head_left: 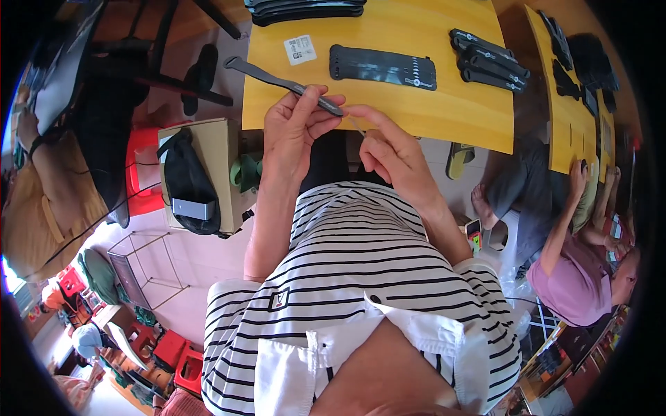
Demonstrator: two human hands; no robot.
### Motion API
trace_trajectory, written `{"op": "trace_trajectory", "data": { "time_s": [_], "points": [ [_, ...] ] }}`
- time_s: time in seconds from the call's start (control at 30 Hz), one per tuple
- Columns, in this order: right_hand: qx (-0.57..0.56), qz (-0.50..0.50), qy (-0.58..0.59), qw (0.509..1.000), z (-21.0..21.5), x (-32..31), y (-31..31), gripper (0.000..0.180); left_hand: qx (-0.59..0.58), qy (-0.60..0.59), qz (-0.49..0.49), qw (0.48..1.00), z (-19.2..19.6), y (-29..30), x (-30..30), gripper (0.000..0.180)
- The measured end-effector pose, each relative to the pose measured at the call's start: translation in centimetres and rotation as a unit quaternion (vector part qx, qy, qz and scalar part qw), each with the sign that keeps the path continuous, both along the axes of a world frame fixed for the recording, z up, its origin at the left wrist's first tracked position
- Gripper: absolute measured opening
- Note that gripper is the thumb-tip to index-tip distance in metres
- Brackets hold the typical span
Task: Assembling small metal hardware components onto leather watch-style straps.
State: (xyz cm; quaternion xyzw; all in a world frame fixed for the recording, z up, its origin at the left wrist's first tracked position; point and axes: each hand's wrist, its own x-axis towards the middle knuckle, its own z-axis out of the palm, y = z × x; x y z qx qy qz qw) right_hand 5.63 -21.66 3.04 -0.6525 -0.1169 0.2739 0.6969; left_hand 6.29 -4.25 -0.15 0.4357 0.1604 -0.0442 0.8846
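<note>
The left hand (295, 128) pinches a dark strap (277, 82) running out toward ten o'clock, past the near edge of the yellow tabletop (430, 104). The right hand (388, 149), just beside it, nips a thin pale strip (356, 125). At twelve o'clock lies a flat black strap (382, 67); at two o'clock, stacked straps (488, 59). A cardboard box (218, 163) crowds the left, nine o'clock.
</note>
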Motion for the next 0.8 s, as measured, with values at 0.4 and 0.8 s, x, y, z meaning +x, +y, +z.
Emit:
{"op": "trace_trajectory", "data": {
  "time_s": [0.4, 0.8],
  "points": [
    [0.044, 0.006, 0.073, 0.996, 0.2, 0.2, -0.2, 0.042, 0.003, -0.028, 0.0, 1.0, 0.1, -0.5, -0.1, 0.025],
    [-0.014, -0.078, 0.026, 0.997, -0.8, -0.5, -0.1, 0.037, 0.013, -0.031, 0.028, 0.999, 0.3, -0.8, -0.4, 0.024]
  ]
}}
